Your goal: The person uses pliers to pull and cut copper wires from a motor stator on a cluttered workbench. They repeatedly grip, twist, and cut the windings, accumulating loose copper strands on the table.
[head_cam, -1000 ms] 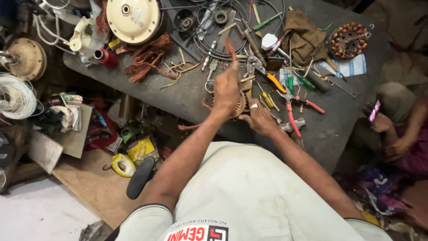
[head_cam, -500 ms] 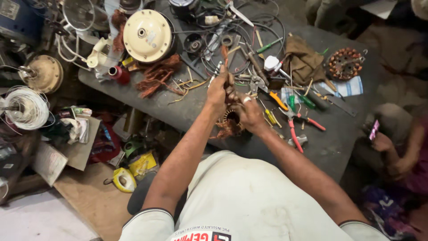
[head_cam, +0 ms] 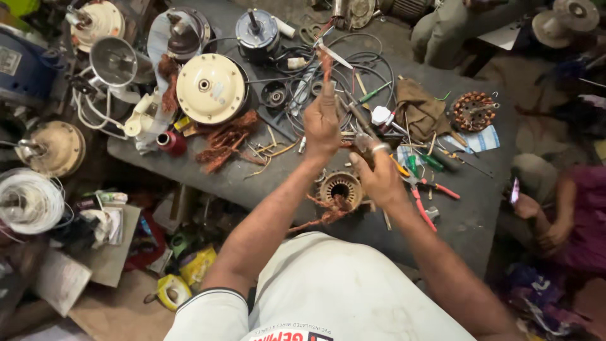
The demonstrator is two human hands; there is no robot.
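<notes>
1. While a reddish copper strand point(head_cam: 326, 66) is held upright, pinched in the closed fingers of the left hand point(head_cam: 322, 123), its long axis runs toward 12 o'clock.
2. A slim metal tool point(head_cam: 358, 129) is gripped by the right hand point(head_cam: 379, 177).
3. At 6 o'clock, nearer the right hand, a round ribbed stator point(head_cam: 341, 188) is seen on the grey desk point(head_cam: 467, 221).

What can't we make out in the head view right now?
- Head view: what the left hand pinches; blurred reddish strand, grip hidden by its fingers.
- The tool under the right hand; the palm covers it.
- The round copper-wound stator ring; partly behind the wrists.
- The dark metal workbench; near edge behind the torso.
</notes>
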